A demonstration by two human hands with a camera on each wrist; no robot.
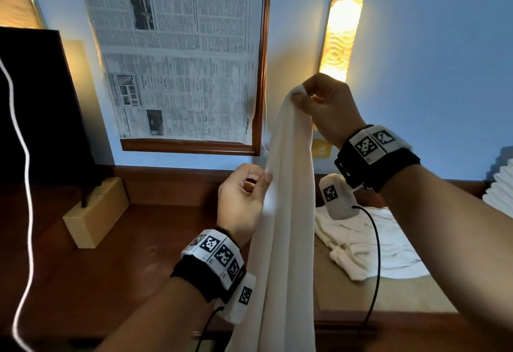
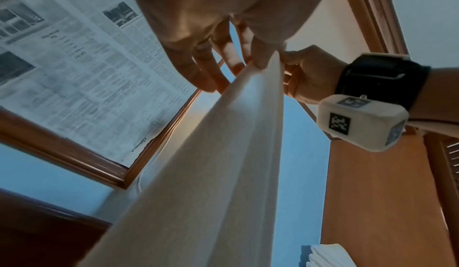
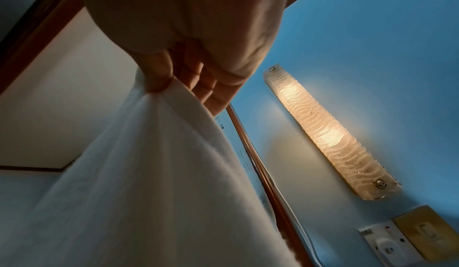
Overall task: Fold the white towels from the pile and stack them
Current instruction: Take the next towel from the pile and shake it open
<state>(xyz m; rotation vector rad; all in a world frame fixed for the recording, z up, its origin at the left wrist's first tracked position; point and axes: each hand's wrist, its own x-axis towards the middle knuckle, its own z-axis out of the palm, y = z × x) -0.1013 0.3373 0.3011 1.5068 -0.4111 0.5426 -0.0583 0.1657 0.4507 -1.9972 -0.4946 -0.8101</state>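
A long white towel (image 1: 280, 240) hangs bunched lengthwise over the wooden table (image 1: 125, 254) and runs out of the bottom of the head view. My right hand (image 1: 298, 97) is raised and pinches its top corner; the right wrist view shows the fingers (image 3: 161, 87) gripping the gathered cloth (image 3: 149, 173). Lower down, my left hand (image 1: 266, 181) pinches the towel's left edge between thumb and forefinger. In the left wrist view the fingertips (image 2: 258, 61) sit on the towel (image 2: 223, 153) close to my right hand (image 2: 305, 75). A crumpled pile of white towels (image 1: 369, 240) lies on the table to the right.
A framed newspaper (image 1: 180, 60) and a lit wall lamp (image 1: 341, 32) hang on the blue wall behind. A dark screen (image 1: 36, 101) and a wooden block (image 1: 94, 212) stand at the left. A white layered stack (image 1: 502, 185) sits at the right edge. A white cable (image 1: 25, 157) dangles at left.
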